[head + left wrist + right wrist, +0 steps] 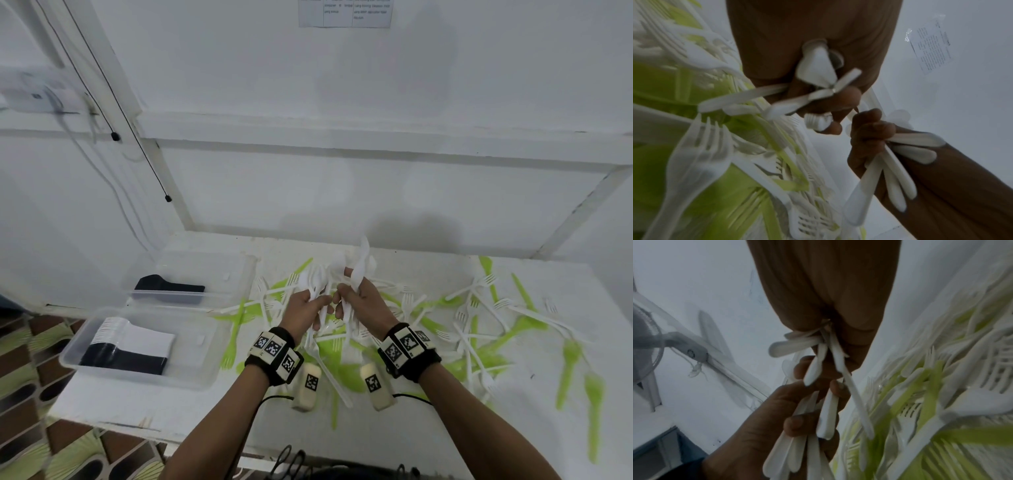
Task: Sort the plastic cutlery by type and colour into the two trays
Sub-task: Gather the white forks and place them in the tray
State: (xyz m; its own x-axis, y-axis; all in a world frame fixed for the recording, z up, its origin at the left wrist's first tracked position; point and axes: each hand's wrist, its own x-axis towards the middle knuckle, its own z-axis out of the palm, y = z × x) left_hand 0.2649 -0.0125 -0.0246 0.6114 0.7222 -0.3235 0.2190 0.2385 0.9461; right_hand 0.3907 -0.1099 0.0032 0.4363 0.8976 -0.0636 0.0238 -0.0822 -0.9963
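Far to the left of the hands are two clear trays. The back tray (191, 274) has a small black stack in it. The near tray (144, 346) holds a white stack and a black stack, side by side. Both trays sit on the white table (394, 428).

The left hand (305, 308) is held up over the table, just right of the trays. Its fingers are curled around a bunch of white spoons (313, 281). The round ends point up and away from the person. The long handles stick out under the hand, as the right wrist view shows. The left wrist view is blurry, but it shows the fingers wrapped tight around the handles.

The right hand (363, 305) is just beside the left hand, and the two almost touch. It grips its own bunch of spoons (359, 270), which stands up taller than the left one. Its fingers are curled around the handles too. How many spoons each hand holds cannot be told.

Under both hands and out to the right lies a big messy pile of cutlery (479, 322). White forks (483, 284) and green pieces (520, 287) are mixed up and crossing each other. More green pieces lie alone at the far right, near the table edge.
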